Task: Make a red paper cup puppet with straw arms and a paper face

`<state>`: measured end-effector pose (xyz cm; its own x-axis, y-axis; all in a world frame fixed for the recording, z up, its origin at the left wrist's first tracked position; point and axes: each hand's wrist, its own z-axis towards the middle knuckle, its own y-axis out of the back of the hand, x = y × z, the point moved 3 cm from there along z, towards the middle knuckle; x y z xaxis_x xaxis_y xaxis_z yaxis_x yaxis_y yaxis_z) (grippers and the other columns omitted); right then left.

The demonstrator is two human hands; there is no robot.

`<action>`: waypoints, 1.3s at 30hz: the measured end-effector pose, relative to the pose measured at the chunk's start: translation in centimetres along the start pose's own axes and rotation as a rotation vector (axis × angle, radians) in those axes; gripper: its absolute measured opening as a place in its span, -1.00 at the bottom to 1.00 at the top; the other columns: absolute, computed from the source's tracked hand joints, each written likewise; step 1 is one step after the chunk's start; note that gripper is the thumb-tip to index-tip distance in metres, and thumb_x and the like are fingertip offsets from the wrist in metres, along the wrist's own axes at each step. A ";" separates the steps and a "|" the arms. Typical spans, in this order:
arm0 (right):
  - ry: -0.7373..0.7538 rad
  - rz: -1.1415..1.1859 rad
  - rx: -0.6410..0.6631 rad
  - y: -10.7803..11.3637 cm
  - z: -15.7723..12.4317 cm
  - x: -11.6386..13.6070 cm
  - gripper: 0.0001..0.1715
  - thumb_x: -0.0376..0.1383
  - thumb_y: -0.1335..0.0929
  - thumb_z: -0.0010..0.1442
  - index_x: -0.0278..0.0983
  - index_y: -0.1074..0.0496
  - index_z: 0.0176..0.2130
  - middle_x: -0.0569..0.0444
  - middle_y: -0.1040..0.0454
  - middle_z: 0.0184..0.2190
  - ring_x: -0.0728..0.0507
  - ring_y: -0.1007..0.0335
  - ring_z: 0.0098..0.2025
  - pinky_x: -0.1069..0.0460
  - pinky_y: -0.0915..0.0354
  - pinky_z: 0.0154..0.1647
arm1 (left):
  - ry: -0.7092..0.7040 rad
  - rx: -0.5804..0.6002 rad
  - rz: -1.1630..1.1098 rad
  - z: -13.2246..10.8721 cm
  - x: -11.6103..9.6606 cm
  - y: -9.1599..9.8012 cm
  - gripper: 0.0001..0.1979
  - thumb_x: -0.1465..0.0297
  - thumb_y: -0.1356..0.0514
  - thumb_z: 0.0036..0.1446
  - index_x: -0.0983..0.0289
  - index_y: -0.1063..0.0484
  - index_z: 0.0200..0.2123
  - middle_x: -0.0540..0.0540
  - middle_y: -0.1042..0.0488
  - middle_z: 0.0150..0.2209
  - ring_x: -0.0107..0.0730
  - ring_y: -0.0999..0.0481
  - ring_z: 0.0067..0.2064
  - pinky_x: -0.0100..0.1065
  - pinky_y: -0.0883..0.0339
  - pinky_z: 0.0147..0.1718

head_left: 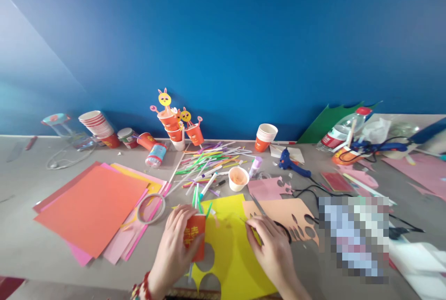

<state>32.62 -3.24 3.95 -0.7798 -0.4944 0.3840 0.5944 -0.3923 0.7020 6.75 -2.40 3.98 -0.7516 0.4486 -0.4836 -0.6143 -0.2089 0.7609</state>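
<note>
My left hand is wrapped round a red paper cup with gold print. Green straw pieces stick up above the cup, and a pale straw shows below it. Over the yellow paper, which has round cut-outs, my right hand has its thumb and fingers drawn together. Something thin seems to be at its fingertips, too small to name. Scissors lie just behind that hand, their black handle partly hidden by it.
Coloured sheets and a tape roll lie left. Behind the hands are scattered straws, a white cup, a glue stick and decorated cups. A blue glue gun trails its black cord rightward.
</note>
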 end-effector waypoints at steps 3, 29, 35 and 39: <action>-0.004 0.002 0.032 -0.2 0.3 0.1 -0.84 -0.45 -0.24 0.34 -0.22 -0.35 -0.24 0.04 -0.48 -0.40 -0.18 -0.45 -0.34 -0.02 -0.29 -0.30 | 0.063 -0.012 -0.076 -0.4 0.8 0.8 -0.74 0.31 -0.17 0.27 0.18 -0.35 0.02 0.19 -0.53 -0.03 -0.09 -0.52 0.06 -0.11 -0.45 0.01; 0.017 -0.117 0.069 -2.1 0.8 1.1 -0.78 -0.48 -0.24 0.29 -0.25 -0.42 -0.29 0.00 -0.48 -0.38 -0.20 -0.41 -0.30 -0.05 -0.28 -0.26 | 0.067 -0.097 -0.013 4.4 5.8 3.9 -0.74 0.30 -0.08 0.33 0.20 -0.38 0.03 0.17 -0.51 0.02 -0.13 -0.48 0.10 -0.11 -0.36 0.10; 0.007 -0.053 0.132 -2.8 0.2 1.6 -0.77 -0.47 -0.23 0.30 -0.24 -0.41 -0.29 0.02 -0.47 -0.38 -0.19 -0.39 -0.30 -0.04 -0.26 -0.26 | 0.189 -0.172 0.042 1.4 8.4 5.4 -0.76 0.25 -0.07 0.34 0.19 -0.41 -0.03 0.19 -0.50 -0.02 -0.09 -0.47 0.06 -0.11 -0.37 0.03; 0.022 -0.026 0.164 -3.1 0.2 1.8 -0.77 -0.46 -0.23 0.33 -0.25 -0.41 -0.28 0.03 -0.47 -0.38 -0.17 -0.40 -0.31 -0.04 -0.26 -0.26 | 0.168 -0.068 0.196 -1.4 10.8 5.7 -0.71 0.22 -0.10 0.31 0.19 -0.41 0.01 0.22 -0.47 0.02 -0.03 -0.45 0.05 -0.05 -0.37 0.00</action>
<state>29.30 -2.72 2.60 -0.7892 -0.5029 0.3523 0.5323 -0.2741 0.8010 -5.18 0.06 2.48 -0.8836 0.2443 -0.3995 -0.4638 -0.3380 0.8189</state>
